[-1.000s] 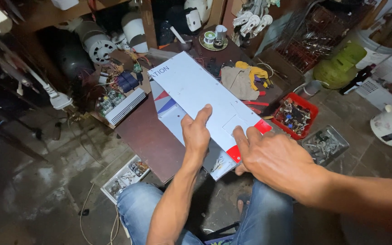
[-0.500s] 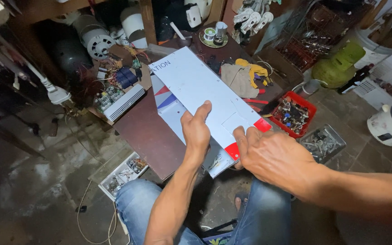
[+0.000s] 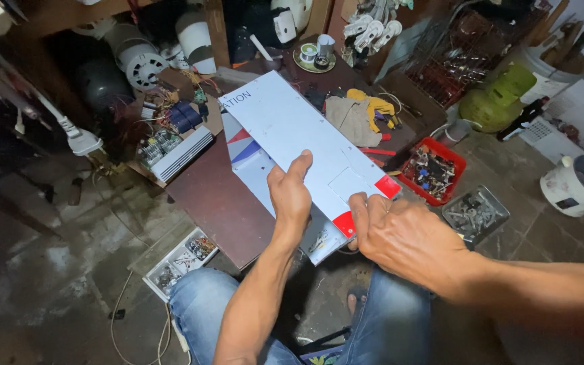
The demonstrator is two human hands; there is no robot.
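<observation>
A long white panel (image 3: 292, 128) with a red near end lies tilted over a second white piece (image 3: 255, 165) with red and blue stripes, both on a low dark brown table (image 3: 217, 203). My left hand (image 3: 290, 196) grips the panel's left edge, thumb on top. At the red near corner my right hand (image 3: 407, 236) holds the panel, fingers curled under its end.
A bare circuit board with a heat sink (image 3: 174, 152) sits at the table's left. Cloth and yellow gloves (image 3: 359, 111) lie behind the panel. On the floor are a red tray of parts (image 3: 430, 169), a clear box of screws (image 3: 474, 213) and a divided parts box (image 3: 177, 260).
My right hand's fingers have slid off the panel's top and curled around its red near end. The left hand keeps its grip.
</observation>
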